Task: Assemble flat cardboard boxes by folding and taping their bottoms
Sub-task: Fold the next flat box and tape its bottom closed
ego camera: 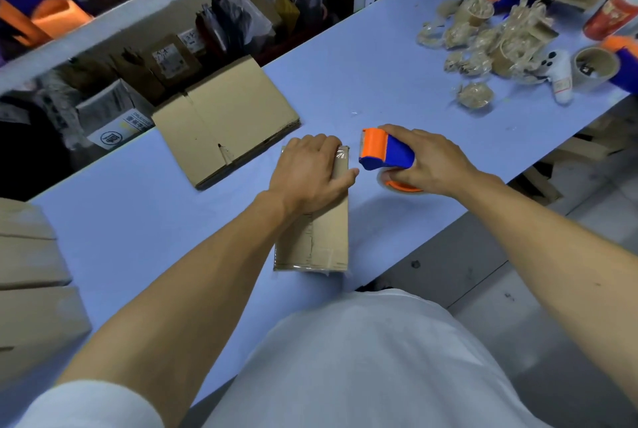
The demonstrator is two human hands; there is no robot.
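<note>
A small brown cardboard box (328, 238) stands on the light blue table (138, 213) just in front of me, its folded bottom flaps facing up with clear tape along the seam. My left hand (307, 172) presses down flat on the far end of the box, fingers over the taped edge. Just right of the box, my right hand (428, 162) grips an orange and blue tape dispenser (385, 150), held off the box. A stack of flat cardboard boxes (224, 117) lies beyond, toward the table's far edge.
Assembled boxes (31, 272) stand at the left edge. Crumpled tape scraps and empty tape cores (490, 37) litter the far right, beside a white controller (561, 75), a tape roll (595, 65) and a red can (614, 13). Shelves with packages run behind the table.
</note>
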